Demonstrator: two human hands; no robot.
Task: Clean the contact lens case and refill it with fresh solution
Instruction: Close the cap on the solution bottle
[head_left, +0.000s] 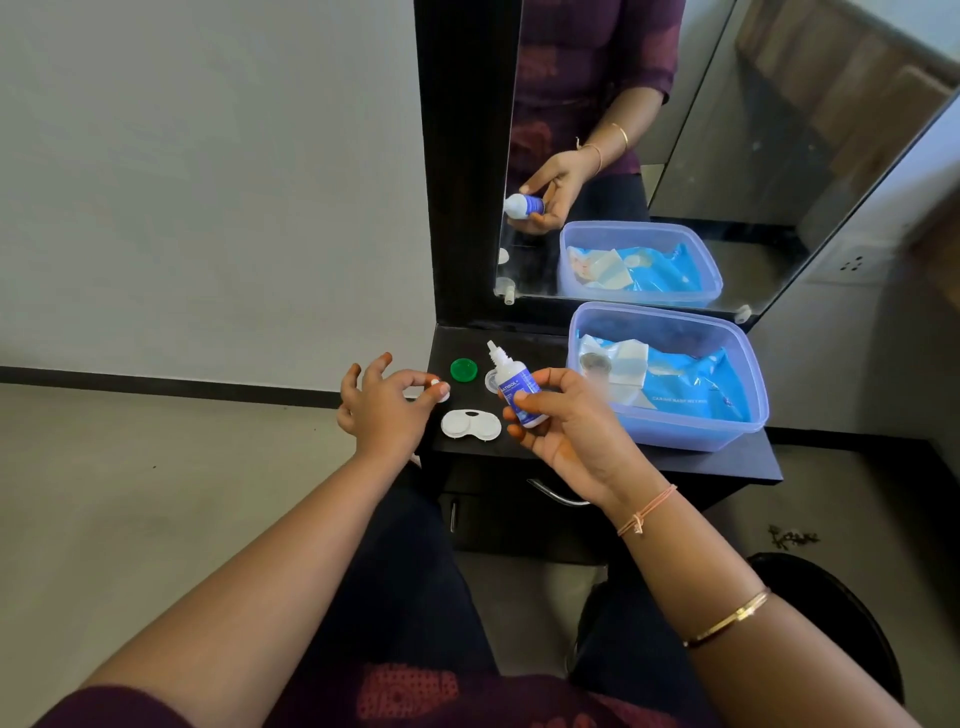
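Nearest the camera, a small solution bottle (515, 392) with a blue label is held in the right hand (566, 431), the grip clamped around its body between thumb and fingers, its bare nozzle tilted up and to the left. The bottle's little white cap (440, 388) appears to be pinched in the grip of the left hand (379, 410), thumb and forefinger together on it and the other fingers spread. Just below and between the two hands, the white contact lens case (470, 424) lies on the dark table (675, 462) with both wells uncovered and facing up. A little further back a green lid (463, 369) rests on the table, and a second, pale lid (492, 380) is partly hidden behind the bottle. To the right stands a blue plastic tub (748, 415) holding a blue packet, and behind everything the scene is repeated in a mirror (727, 156). The step in hand is judged to be the refill, the bottle being opened and not yet tipped. For the next move the nozzle would need to be brought over one well and turned downward, then squeezed gently so that the shallow well is filled without overflow; whether any liquid already lies in the wells cannot be told.
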